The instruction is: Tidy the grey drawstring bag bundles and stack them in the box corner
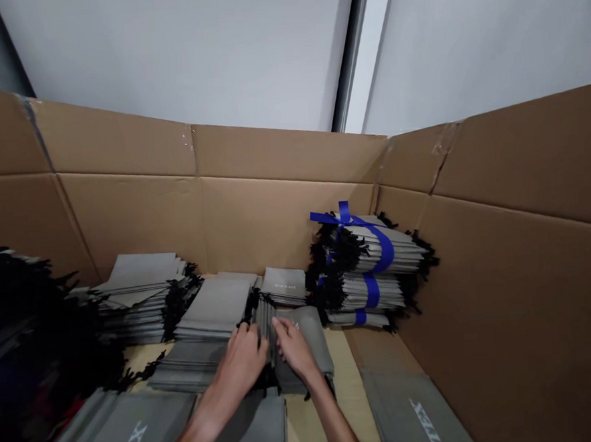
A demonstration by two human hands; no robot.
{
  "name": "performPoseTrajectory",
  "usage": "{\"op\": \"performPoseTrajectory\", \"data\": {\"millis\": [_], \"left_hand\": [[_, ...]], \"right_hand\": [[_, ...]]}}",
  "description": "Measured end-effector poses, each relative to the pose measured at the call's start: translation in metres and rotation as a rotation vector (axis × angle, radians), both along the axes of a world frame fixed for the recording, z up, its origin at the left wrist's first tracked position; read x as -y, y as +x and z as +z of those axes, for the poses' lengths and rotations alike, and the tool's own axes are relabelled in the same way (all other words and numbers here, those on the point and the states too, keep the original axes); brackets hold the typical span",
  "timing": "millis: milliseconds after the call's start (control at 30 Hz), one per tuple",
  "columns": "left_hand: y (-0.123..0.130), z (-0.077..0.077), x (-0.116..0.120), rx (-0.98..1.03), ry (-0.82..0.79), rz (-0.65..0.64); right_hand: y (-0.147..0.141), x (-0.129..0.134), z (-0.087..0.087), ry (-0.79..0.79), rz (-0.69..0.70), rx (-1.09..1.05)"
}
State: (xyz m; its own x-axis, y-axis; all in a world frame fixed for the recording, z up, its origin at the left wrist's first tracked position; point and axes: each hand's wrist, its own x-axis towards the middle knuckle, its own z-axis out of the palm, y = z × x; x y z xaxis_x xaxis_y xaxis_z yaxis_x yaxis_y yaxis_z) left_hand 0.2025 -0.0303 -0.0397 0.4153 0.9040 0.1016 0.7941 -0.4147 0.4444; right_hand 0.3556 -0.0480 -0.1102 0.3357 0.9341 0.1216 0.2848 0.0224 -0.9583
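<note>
My left hand, fingers curled, and my right hand, thumb and fingers drawn together, face each other around a bunch of grey fabric pouches standing on edge. Their fingers close on the sides of this bunch; the fingertips are partly hidden. Under and beside my right hand lies another grey pouch stack. To the left of my left hand is a flat stack of grey pouches with black cords at its edge. A small stack marked INTEX rests just behind the hands.
Tall cardboard walls enclose the space. Bundles tied with blue ribbon are piled at the back right. More pouches stand at the left, beside a dark heap of black cords. INTEX pouches lie in front.
</note>
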Motion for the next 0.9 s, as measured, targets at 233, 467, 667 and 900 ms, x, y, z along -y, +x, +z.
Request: {"op": "performPoseTrajectory", "data": {"millis": [233, 467, 667, 900], "left_hand": [[0.019, -0.004, 0.017, 0.245, -0.117, -0.127], [0.017, -0.027, 0.0, 0.522, -0.31, -0.11], [-0.003, -0.029, -0.01, 0.512, -0.275, 0.011], [-0.015, -0.022, -0.003, 0.396, -0.181, 0.081]], "right_hand": [[0.007, 0.002, 0.014, -0.045, 0.033, -0.097], [0.01, 0.003, 0.017, -0.068, -0.015, -0.092], [0.008, -0.003, 0.007, -0.107, -0.069, -0.055], [0.009, -0.001, 0.006, -0.11, -0.075, -0.051]]}}
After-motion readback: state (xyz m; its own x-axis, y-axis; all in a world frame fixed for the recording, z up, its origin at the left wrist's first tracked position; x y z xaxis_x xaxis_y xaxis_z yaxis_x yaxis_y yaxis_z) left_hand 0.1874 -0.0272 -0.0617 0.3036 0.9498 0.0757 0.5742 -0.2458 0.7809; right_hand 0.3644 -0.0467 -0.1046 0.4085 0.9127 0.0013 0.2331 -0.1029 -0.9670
